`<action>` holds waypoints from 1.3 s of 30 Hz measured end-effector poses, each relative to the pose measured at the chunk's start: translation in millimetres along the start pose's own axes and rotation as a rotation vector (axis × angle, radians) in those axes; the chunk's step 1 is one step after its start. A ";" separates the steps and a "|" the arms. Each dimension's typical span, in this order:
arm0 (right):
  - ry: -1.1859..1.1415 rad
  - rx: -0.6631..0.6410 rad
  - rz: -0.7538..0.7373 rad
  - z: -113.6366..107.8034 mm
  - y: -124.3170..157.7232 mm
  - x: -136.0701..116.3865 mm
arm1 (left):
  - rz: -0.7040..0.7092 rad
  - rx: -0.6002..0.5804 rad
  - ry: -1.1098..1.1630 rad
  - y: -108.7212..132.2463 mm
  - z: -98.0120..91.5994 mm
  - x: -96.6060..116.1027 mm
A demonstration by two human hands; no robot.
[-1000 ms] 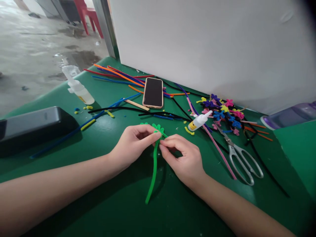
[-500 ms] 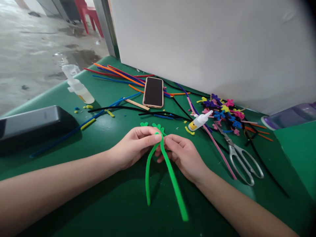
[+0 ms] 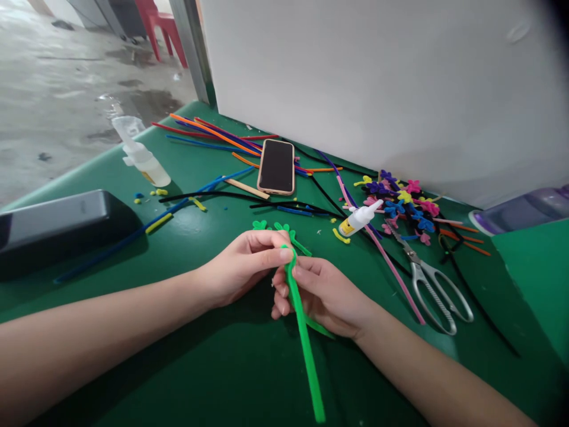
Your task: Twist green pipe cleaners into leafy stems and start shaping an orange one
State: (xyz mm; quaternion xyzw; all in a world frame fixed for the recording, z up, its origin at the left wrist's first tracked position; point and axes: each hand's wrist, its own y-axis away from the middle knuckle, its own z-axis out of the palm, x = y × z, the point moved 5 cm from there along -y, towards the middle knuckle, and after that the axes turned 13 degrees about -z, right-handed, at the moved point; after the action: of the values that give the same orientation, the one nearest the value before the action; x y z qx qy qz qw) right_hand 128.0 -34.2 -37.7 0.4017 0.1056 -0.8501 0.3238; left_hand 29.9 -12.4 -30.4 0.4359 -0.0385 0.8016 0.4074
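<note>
A bright green pipe cleaner (image 3: 306,350) is bent at its top, where both hands pinch it. My left hand (image 3: 253,258) is closed, its thumb and forefinger on the bend. Just below, my right hand (image 3: 326,287) grips the same pipe cleaner between thumb and fingers. One long end hangs toward me; the other end passes under the right hand and is partly hidden. Beyond my fingertips lie green looped pipe-cleaner pieces (image 3: 283,227) on the green table (image 3: 191,367).
Behind my hands lie a phone (image 3: 276,167), a glue bottle (image 3: 359,218) and several coloured pipe cleaners. Scissors (image 3: 433,281) and a pile of pipe-cleaner flowers (image 3: 404,201) are at the right. A spray bottle (image 3: 144,160) and a black case (image 3: 66,228) stand left.
The shorter green end has swung from the left to beneath my right hand. My right hand has shifted slightly left and down, its fingers now curled around the strands.
</note>
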 end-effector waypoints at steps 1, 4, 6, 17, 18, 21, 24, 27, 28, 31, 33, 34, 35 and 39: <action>0.002 0.027 0.003 -0.9 -0.6 0.1 | 0.002 0.011 -0.003 -0.4 -0.2 0.4; 0.029 0.111 0.010 -2.1 -1.4 -1.2 | 0.027 0.073 -0.029 -1.8 -2.8 2.7; 0.069 0.157 -0.003 -2.4 -1.3 -3.7 | 0.057 0.107 -0.042 -2.6 -4.8 4.5; 0.772 0.268 -0.203 -9.4 4.0 -26.6 | 0.142 0.264 -0.189 -4.0 -14.7 2.0; 0.897 0.252 -0.227 -8.1 5.1 -28.9 | 0.148 0.291 -0.224 -3.0 -15.4 1.7; 1.281 0.190 -0.357 -1.6 9.6 -33.7 | 0.155 0.368 -0.336 1.0 -15.4 1.1; 1.722 0.094 -0.666 12.6 17.5 -35.4 | 0.138 0.407 -0.410 3.3 -13.2 0.2; 1.896 0.057 -0.835 20.2 23.1 -34.0 | 0.123 0.370 -0.382 1.5 -11.7 -0.4; 1.846 0.082 -0.820 18.9 22.9 -35.9 | 0.125 0.350 -0.346 0.4 -12.1 0.0; 1.403 0.207 -0.543 2.2 14.8 -41.6 | 0.143 0.301 -0.187 -2.8 -15.8 2.6; 1.027 0.232 -0.350 -8.4 8.1 -39.8 | 0.159 0.271 -0.089 -4.0 -18.2 5.4; 0.879 0.235 -0.297 -11.6 5.3 -39.1 | 0.161 0.246 -0.065 -4.4 -18.1 6.6; 0.773 0.232 -0.273 -13.8 2.9 -38.9 | 0.160 0.215 -0.062 -4.7 -17.2 7.8; 0.469 0.162 -0.170 -16.5 -2.4 -30.1 | 0.142 0.064 -0.100 -4.2 -8.6 9.0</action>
State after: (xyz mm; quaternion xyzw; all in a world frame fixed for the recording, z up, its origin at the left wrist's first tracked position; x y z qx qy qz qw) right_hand 150.7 -11.1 -26.0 0.6019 0.1425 -0.7637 0.1847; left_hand 24.4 -0.4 -30.4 0.4843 -0.0641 0.8065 0.3331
